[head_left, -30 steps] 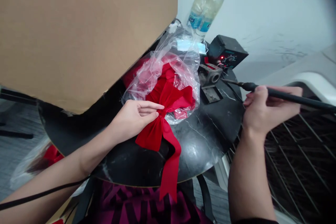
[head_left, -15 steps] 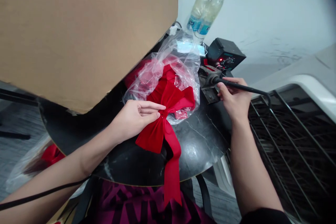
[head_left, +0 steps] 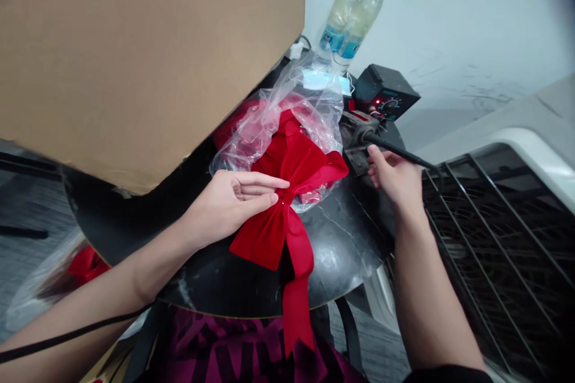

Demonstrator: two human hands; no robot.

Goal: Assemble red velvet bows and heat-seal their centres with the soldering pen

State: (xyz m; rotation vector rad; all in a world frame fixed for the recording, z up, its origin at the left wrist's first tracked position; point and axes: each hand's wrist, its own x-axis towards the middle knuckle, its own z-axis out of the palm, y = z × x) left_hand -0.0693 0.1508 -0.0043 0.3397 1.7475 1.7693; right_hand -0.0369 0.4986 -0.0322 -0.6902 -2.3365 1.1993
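My left hand [head_left: 231,206] pinches the knot of a red velvet bow [head_left: 281,221] between thumb and fingers. The bow's long tail hangs over the table edge. My right hand [head_left: 395,179] lies just under the black handle of a soldering iron [head_left: 399,152], fingers apart and not gripping it. The iron's tip sits in a metal stand [head_left: 359,140], hidden there. A soldering station [head_left: 384,93] with a lit red lamp stands behind it.
A clear plastic bag [head_left: 287,125] of red material lies behind the bow on a round black marble table [head_left: 341,251]. Two water bottles [head_left: 350,12] stand beyond it. A large cardboard sheet [head_left: 135,54] overhangs at left; a black wire rack [head_left: 503,251] lies at right.
My right hand has moved left with the soldering iron, and the iron now rests in its stand. My left hand stays on the knot, and the bow's loops look slightly spread.
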